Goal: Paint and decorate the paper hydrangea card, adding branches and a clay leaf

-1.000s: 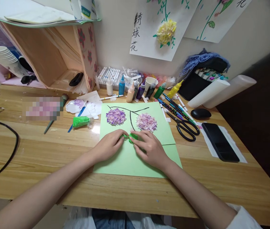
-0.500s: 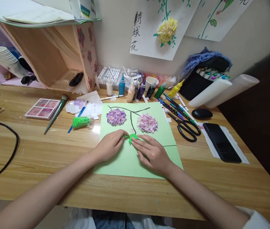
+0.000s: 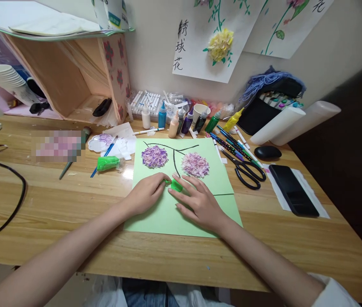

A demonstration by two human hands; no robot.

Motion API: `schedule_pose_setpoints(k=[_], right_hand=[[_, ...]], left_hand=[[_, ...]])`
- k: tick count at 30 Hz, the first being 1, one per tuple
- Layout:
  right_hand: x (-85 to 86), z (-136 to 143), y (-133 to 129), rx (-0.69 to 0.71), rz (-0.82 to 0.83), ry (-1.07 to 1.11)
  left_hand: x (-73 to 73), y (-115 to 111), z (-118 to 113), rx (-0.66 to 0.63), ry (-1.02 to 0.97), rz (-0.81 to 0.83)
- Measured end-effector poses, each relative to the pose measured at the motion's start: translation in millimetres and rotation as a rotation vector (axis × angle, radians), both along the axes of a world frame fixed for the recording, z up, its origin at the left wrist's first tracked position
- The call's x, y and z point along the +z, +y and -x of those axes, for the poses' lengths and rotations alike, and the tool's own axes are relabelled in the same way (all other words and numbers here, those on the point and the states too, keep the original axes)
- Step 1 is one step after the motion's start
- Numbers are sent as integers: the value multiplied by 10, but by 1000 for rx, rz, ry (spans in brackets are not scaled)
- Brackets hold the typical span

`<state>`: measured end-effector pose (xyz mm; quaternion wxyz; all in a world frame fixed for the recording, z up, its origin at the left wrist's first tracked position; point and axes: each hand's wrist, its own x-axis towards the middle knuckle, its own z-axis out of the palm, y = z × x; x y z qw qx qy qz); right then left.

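Note:
Light green paper lies on the wooden table. Two round purple-pink flowers of small shreds sit on it, beside black branch lines. Just below the central stem is a flat lump of bright green modelling clay. My right hand lies over this lump with its fingers spread, partly covering it. To the left, my left hand rests on the paper, its thumb and index finger closed on a small bit of the same green clay.
A green clay packet and thin paintbrushes lie left of the paper. Scissors, pens, a black mouse and a phone are on the right. Several paint bottles stand behind, near an open box.
The fingers of my right hand have spread and shifted slightly left over the clay lump. My left hand has stayed nearly in place. The view has turned slightly.

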<state>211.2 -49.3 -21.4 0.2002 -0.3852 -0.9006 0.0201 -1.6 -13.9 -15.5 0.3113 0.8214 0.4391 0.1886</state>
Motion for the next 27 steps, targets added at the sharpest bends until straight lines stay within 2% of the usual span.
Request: schedule_pose_setpoints(k=[9, 27], right_hand=[[-15, 38, 9, -50, 70, -87], [-22, -3, 21, -46, 79, 81]], left_hand=[[24, -9, -13, 22, -12, 3], [18, 2, -5, 24, 6, 10]])
